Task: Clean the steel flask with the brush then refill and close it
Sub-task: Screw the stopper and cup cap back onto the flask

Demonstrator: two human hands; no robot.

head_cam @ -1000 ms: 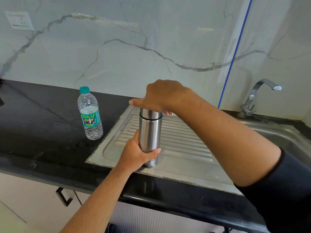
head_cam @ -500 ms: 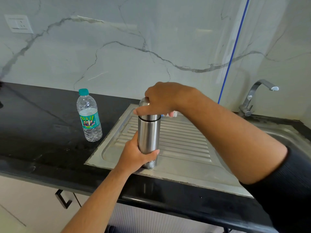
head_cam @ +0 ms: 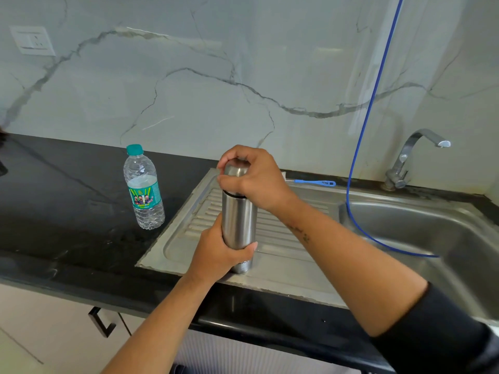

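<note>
Flask (head_cam: 239, 220) upright on the drainboard (head_cam: 283, 255); left hand (head_cam: 218, 252) wraps its lower body, right hand (head_cam: 256, 176) grips the cap (head_cam: 235, 171). Brush (head_cam: 314, 182) lies behind; bottle (head_cam: 144, 187) left on the counter (head_cam: 67, 211).

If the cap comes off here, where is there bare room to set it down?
Bare patches: the ribbed drainboard between flask and sink; the black counter left of the water bottle. Crowded: around the flask, where the left hand grips its body and the right hand its cap; the brush lies along the back edge.
</note>
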